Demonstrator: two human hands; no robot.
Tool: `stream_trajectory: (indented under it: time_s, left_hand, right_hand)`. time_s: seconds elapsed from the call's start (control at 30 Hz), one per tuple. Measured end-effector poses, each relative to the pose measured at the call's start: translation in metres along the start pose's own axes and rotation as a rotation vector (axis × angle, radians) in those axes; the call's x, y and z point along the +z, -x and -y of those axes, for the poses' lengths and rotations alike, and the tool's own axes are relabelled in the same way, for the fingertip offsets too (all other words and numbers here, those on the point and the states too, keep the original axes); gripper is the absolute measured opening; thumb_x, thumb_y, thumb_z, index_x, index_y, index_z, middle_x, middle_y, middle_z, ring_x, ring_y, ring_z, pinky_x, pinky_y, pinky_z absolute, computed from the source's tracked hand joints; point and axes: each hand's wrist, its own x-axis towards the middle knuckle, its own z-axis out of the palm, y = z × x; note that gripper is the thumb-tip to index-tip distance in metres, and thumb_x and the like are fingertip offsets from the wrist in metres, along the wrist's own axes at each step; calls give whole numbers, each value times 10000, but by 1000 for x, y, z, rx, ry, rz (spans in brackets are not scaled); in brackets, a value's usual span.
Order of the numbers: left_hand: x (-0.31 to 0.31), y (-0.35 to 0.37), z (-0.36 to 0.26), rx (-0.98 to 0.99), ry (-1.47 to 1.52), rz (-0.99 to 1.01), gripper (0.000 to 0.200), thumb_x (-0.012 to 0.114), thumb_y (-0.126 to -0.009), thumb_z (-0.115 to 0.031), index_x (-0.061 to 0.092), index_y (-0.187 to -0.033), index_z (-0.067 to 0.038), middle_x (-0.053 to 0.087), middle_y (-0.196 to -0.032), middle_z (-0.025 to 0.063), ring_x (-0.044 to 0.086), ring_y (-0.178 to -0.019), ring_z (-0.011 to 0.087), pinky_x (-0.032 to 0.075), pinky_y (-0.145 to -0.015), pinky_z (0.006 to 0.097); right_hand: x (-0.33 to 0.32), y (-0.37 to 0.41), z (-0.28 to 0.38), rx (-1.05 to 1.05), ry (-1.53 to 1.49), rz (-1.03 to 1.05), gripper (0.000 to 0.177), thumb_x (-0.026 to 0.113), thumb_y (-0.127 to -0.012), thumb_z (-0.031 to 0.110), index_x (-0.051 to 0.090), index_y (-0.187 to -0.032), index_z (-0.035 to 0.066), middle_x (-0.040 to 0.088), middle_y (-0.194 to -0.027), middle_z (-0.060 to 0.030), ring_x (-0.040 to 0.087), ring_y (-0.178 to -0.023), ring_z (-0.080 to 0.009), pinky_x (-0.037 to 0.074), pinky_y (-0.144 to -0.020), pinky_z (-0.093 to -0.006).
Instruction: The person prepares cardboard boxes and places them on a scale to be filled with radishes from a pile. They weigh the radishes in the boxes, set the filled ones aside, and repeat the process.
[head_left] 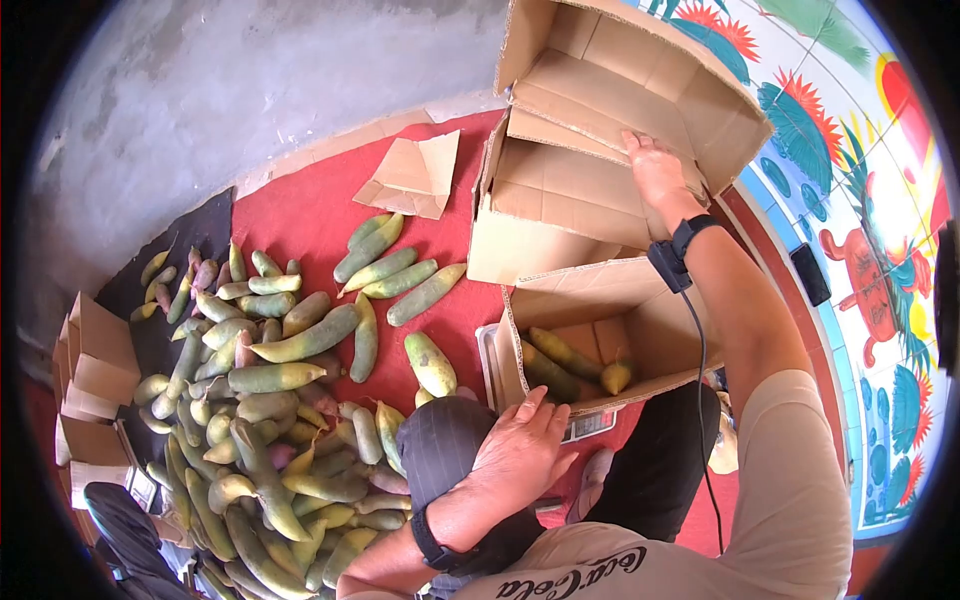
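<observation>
Left hand [520, 452] flat, palm down, fingers loosely spread. Right arm extended forward, right hand [655, 168] palm-down.

The large open corrugated cardboard box [600, 120] is plain tan-brown, as are the smaller cardboard box [640, 300] and the flat cardboard scrap [415, 175]. The long tapered fruits [270, 400] run from dull green to pale yellow, a few flushed purple-pink. Under them the floor mat [320, 220] is bright red, bordered by a black mat [205, 235] and mottled grey concrete [250, 90]. The glossy tiled wall [860, 180] is white with teal leaves and red-orange flowers. The short-sleeved shirt [790, 480] is beige with black script lettering, and the trousers [440, 440] are dark grey with fine pinstripes.
</observation>
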Motion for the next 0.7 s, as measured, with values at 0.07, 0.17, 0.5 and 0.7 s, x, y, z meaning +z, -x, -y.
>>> stream_trajectory:
  time_s: [0.07,0.17,0.5,0.7]
  left_hand:
    - [1,2,0,-10,-8,-7,548,661,-780,-295,519,-1183,47,564,-1144,177,430,-1224,333,394,-992,413]
    - [1,4,-1,-17,-8,-18,543,664,-777,-288,518,-1186,38,563,-1149,175,435,-1223,331,392,-994,414]
    - [2,4,0,-6,-36,-31,560,669,-777,-273,490,-1223,14,549,-1186,168,431,-1229,324,385,-1000,415]
    - [3,6,1,-5,-42,-70,550,665,-788,-277,500,-1228,10,521,-1245,177,408,-1256,321,363,-1028,411]
  right_hand:
    - [-5,-5,0,131,-22,190,473,435,-875,100,403,-1345,138,531,-1219,-158,535,-1122,-301,451,-928,-393]
    - [-14,-5,6,183,-30,281,546,517,-865,159,349,-1385,146,482,-1277,-156,487,-1177,-307,406,-975,-419]
    - [-64,36,10,89,-173,150,658,669,-788,220,376,-1368,121,461,-1304,-135,444,-1204,-295,363,-996,-429]
    - [-116,117,-10,-16,-316,-63,416,656,-776,186,566,-1164,66,557,-1165,-156,530,-1077,-313,428,-925,-403]
